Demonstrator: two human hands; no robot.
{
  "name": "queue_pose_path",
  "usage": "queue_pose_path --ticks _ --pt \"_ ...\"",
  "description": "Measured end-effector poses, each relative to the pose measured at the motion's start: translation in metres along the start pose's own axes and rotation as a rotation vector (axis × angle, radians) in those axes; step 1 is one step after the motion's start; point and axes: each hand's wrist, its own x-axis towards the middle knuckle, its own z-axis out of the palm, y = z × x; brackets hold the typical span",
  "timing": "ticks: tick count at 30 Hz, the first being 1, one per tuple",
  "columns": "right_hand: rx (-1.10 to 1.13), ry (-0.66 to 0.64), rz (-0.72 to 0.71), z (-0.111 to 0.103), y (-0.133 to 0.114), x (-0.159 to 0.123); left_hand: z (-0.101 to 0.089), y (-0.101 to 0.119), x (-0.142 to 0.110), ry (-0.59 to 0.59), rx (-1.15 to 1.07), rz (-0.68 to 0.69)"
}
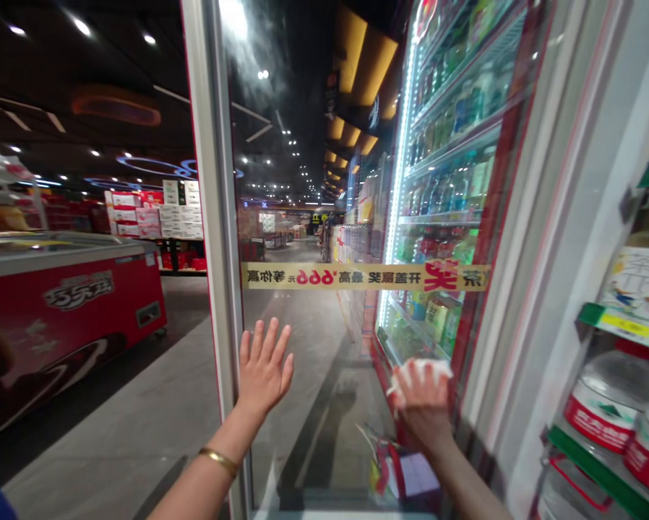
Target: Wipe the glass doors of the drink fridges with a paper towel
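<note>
A glass fridge door [314, 347] with a pale metal frame stands open in front of me, and a yellow strip with red and black mirrored lettering [368, 276] crosses it. My left hand [264, 365], with a gold bangle at the wrist, lies flat against the glass near the left frame, fingers spread. Lower on the right side of the pane, my right hand [423, 404] presses a crumpled white cloth [436, 370] to the glass. The hand is slightly blurred, and its palm hides part of the cloth.
A red chest freezer [86, 310] stands on the left, with stacked boxes [181, 209] behind it. Through or on the glass shows a lit drinks fridge [454, 166]. At right, shelves carry large water bottles [609, 397]. A bag-like item [405, 473] appears low behind the glass.
</note>
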Motion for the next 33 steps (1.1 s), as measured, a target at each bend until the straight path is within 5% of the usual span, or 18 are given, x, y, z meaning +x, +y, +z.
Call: queue_pose_path --ticks 3,7,10,14,16,18,20,22,23,25,28,30,33 --pt "-0.050 0.155 0.036 0.012 0.025 0.028 0.002 0.000 0.000 0.001 -0.008 -0.007" --pt "0.020 0.182 -0.282 0.016 -0.010 0.005 0.001 0.000 0.000 0.011 -0.014 0.009" --pt "0.039 0.206 -0.408 0.003 -0.002 0.010 -0.001 0.001 0.001 0.034 -0.014 0.030" --pt "-0.026 0.273 0.122 -0.020 0.040 0.105 0.003 0.000 0.001 0.055 -0.023 0.023" --pt "-0.029 0.313 0.327 -0.026 0.031 0.153 0.003 0.000 0.002 0.063 -0.013 0.034" --pt "-0.024 0.329 0.185 -0.027 0.001 0.171 0.002 0.000 0.003 0.065 -0.004 0.049" --pt "-0.011 0.282 -0.188 -0.025 -0.028 0.164 -0.001 0.000 0.004 0.061 -0.003 0.054" --pt "-0.005 0.215 -0.506 -0.028 -0.033 0.151 -0.004 -0.001 0.005 0.053 -0.016 0.044" --pt "-0.015 0.198 -0.537 -0.031 -0.025 0.150 -0.005 -0.001 0.005 0.047 -0.029 0.039" --pt "-0.050 0.212 -0.332 -0.039 0.005 0.168 -0.006 -0.001 0.004 0.040 -0.053 0.033" --pt "-0.054 0.305 0.172 -0.049 0.026 0.227 -0.003 0.001 0.004 0.057 -0.038 0.025" --pt "-0.018 0.329 0.225 -0.048 -0.003 0.255 0.000 0.003 0.003 0.074 -0.025 0.018" --pt "0.054 0.252 -0.210 -0.035 -0.078 0.250 0.001 0.003 0.003 0.075 -0.018 0.034"
